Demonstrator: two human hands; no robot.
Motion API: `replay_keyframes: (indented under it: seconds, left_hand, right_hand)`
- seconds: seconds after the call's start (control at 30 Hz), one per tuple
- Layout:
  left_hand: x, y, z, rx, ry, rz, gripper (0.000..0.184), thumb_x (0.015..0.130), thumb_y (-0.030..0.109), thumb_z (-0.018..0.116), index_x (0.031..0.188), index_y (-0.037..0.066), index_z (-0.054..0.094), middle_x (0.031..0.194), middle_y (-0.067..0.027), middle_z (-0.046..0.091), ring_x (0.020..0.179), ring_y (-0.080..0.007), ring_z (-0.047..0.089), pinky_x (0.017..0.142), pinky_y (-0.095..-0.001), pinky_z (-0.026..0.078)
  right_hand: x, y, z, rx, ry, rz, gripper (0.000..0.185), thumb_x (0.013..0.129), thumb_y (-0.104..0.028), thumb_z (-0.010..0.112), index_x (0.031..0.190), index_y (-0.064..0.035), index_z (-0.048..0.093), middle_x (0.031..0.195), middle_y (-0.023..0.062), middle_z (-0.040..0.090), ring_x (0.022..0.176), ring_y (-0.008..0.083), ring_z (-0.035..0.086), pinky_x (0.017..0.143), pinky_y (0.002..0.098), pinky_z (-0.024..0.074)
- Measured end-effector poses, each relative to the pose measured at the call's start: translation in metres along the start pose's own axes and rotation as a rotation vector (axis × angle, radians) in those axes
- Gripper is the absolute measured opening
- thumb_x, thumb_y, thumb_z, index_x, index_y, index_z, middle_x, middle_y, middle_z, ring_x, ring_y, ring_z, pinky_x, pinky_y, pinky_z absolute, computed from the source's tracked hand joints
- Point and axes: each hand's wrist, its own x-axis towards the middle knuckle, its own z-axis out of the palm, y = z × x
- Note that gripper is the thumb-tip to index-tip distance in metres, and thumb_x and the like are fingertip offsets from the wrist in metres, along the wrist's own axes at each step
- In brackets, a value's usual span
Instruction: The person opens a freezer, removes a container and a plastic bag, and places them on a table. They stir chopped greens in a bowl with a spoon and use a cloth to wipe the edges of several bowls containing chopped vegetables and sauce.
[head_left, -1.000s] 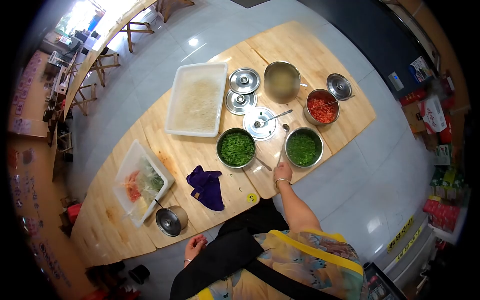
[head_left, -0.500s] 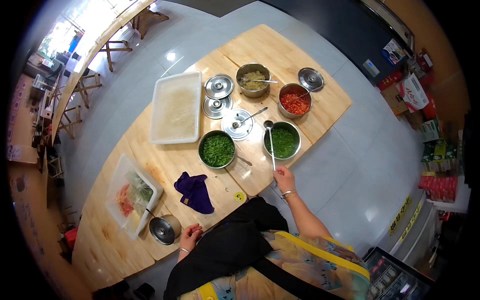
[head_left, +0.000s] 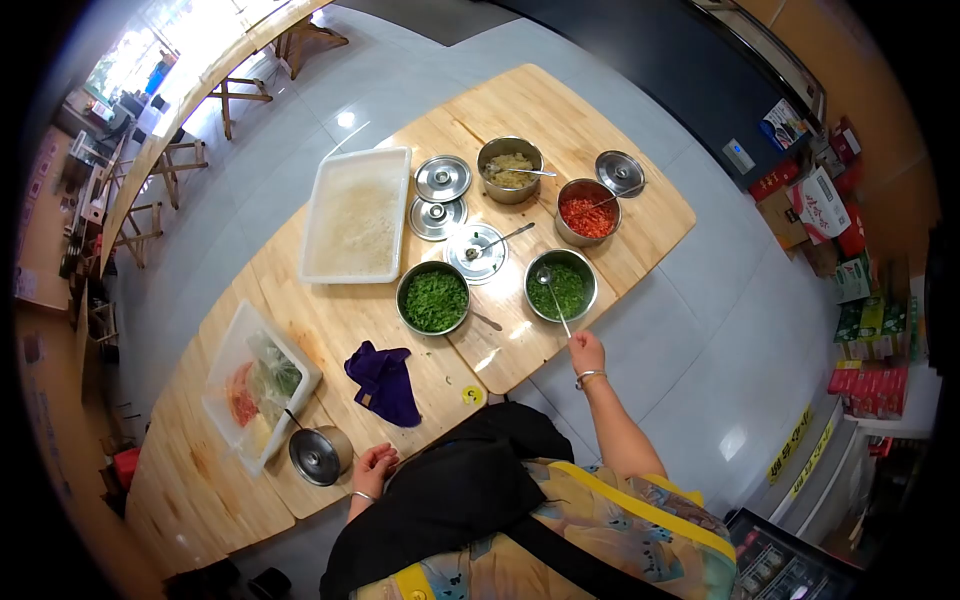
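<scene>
Spoon (head_left: 562, 308) lies inside the right-hand greens pot (head_left: 594, 300), its bowl over the chopped greens (head_left: 570, 283); whether it carries a load cannot be told. Clock positions read from the wearer's torso, 12 straight up the view. Nearest, 10 o'clock: left hand (head_left: 374, 467), half-open, nothing seen in it, beside the table edge; just beyond, a lidded pot (head_left: 318, 455), cover on, handle protruding. Right hand (head_left: 587, 353), 1 o'clock: grip closed on the end of the spoon handle. Purple cloth (head_left: 383, 383) between 10 and 11, bunched on the table (head_left: 300, 345), untouched; clear tub (head_left: 293, 352) of bagged items at 10. Second greens pot (head_left: 433, 300) at 11, a spoon handle beside it. Just past 12, upright, is the pot in use. Farther: pale tray (head_left: 352, 213) at 11, contents pale, identity unclear; red pot (head_left: 589, 212) and yellowish pot (head_left: 510, 170) near 12, each with a utensil in it. Status: both greens finely chopped, four pots uncovered, four lids off around them, one bearing a spoon; cover of the near pot remains to be lifted, if needed. Spooning judged in progress; amount removed or added not determinable.
</scene>
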Motion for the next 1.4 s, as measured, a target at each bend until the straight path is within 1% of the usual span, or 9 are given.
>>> replay_keyframes:
  seconds: [0.43, 0.63, 0.83, 0.87, 0.93, 1.07, 1.13, 1.27, 1.4]
  left_hand:
    - [-0.006, -0.019, -0.005, -0.092, 0.047, -0.015, 0.028, 0.084, 0.009, 0.054, 0.112, 0.004, 0.052, 0.101, -0.0056, 0.061, 0.087, -0.0145, 0.06, 0.07, -0.0241, 0.048]
    - [-0.018, -0.041, -0.011, -0.047, 0.118, -0.049, 0.034, 0.085, 0.014, 0.056, 0.117, 0.006, 0.051, 0.103, -0.0034, 0.061, 0.091, -0.013, 0.057, 0.076, -0.0246, 0.046]
    - [-0.076, -0.053, -0.021, 0.484, -0.149, 0.382, 0.039, 0.094, 0.026, 0.034, 0.127, 0.008, 0.043, 0.12, -0.0103, 0.052, 0.111, -0.0224, 0.049, 0.096, -0.0289, 0.034]
    - [-0.088, -0.048, -0.02, 0.495, -0.153, 0.155, 0.042, 0.095, 0.029, 0.025, 0.128, 0.008, 0.043, 0.127, -0.0122, 0.047, 0.116, -0.0252, 0.045, 0.099, -0.0311, 0.03]
    - [-0.101, -0.036, -0.021, 0.652, -0.119, 0.123, 0.043, 0.096, 0.031, 0.026, 0.128, 0.008, 0.042, 0.128, -0.0124, 0.046, 0.117, -0.0238, 0.044, 0.099, -0.0305, 0.03]
    - [-0.107, -0.039, -0.036, 0.095, -0.042, 0.052, 0.038, 0.094, 0.027, 0.039, 0.122, 0.004, 0.048, 0.123, -0.0087, 0.05, 0.113, -0.0171, 0.045, 0.098, -0.0268, 0.031]
    - [-0.101, -0.039, -0.048, -0.169, -0.019, -0.006, 0.035, 0.093, 0.024, 0.043, 0.119, 0.003, 0.052, 0.12, -0.0073, 0.052, 0.111, -0.0151, 0.046, 0.096, -0.0255, 0.032]
    - [-0.063, -0.062, -0.074, -0.096, 0.039, -0.07, 0.026, 0.089, 0.02, 0.051, 0.105, 0.001, 0.059, 0.101, -0.004, 0.059, 0.094, -0.011, 0.054, 0.083, -0.023, 0.041]
    - [-0.028, -0.05, -0.077, -0.158, 0.078, -0.028, 0.02, 0.086, 0.017, 0.055, 0.096, 0.002, 0.061, 0.089, -0.0014, 0.061, 0.083, -0.0108, 0.055, 0.075, -0.0234, 0.044]
  right_hand:
    - [0.026, -0.016, -0.023, 0.072, -0.032, 0.262, 0.015, 0.074, -0.018, 0.058, 0.078, -0.0031, 0.06, 0.061, 0.006, 0.057, 0.057, 0.0162, 0.056, 0.055, 0.0301, 0.0448]
    - [0.048, -0.026, -0.028, -0.27, 0.124, -0.425, 0.016, 0.079, -0.013, 0.053, 0.089, -0.0018, 0.058, 0.079, 0.0111, 0.06, 0.067, 0.0232, 0.056, 0.063, 0.0338, 0.0448]
    - [-0.08, -0.131, 0.013, -0.097, -0.987, -0.043, 0.03, 0.09, -0.02, 0.045, 0.116, -0.0068, 0.051, 0.111, 0.008, 0.055, 0.093, 0.0169, 0.055, 0.083, 0.0304, 0.0444]
    - [-0.101, -0.109, 0.024, -0.377, -1.322, -0.523, 0.039, 0.091, -0.027, 0.04, 0.125, -0.0083, 0.046, 0.123, 0.0104, 0.049, 0.113, 0.0213, 0.045, 0.097, 0.0354, 0.0339]
    - [-0.128, -0.137, 0.015, -0.215, -1.518, -0.452, 0.041, 0.09, -0.027, 0.044, 0.125, -0.0074, 0.046, 0.127, 0.0121, 0.046, 0.12, 0.0224, 0.039, 0.1, 0.0351, 0.0301]
    - [-0.079, -0.097, 0.004, -0.468, -1.8, -0.45, 0.041, 0.085, -0.026, 0.053, 0.122, -0.0071, 0.05, 0.124, 0.0136, 0.05, 0.12, 0.0229, 0.041, 0.095, 0.0356, 0.0365]
    - [-0.042, -0.057, 0.026, -1.018, -1.565, -0.492, 0.035, 0.085, -0.024, 0.056, 0.115, -0.0068, 0.055, 0.115, 0.013, 0.056, 0.104, 0.0225, 0.054, 0.081, 0.0359, 0.0458]
    - [-0.078, -0.12, 0.111, 0.208, -0.863, 0.382, 0.042, 0.086, -0.021, 0.055, 0.123, -0.0043, 0.042, 0.106, 0.014, 0.055, 0.089, 0.0227, 0.058, 0.076, 0.0329, 0.0515]
    - [-0.029, -0.087, 0.206, 0.527, -0.524, 0.695, 0.034, 0.087, -0.015, 0.051, 0.117, -0.0018, 0.042, 0.104, 0.0166, 0.055, 0.089, 0.0269, 0.059, 0.071, 0.036, 0.0539]
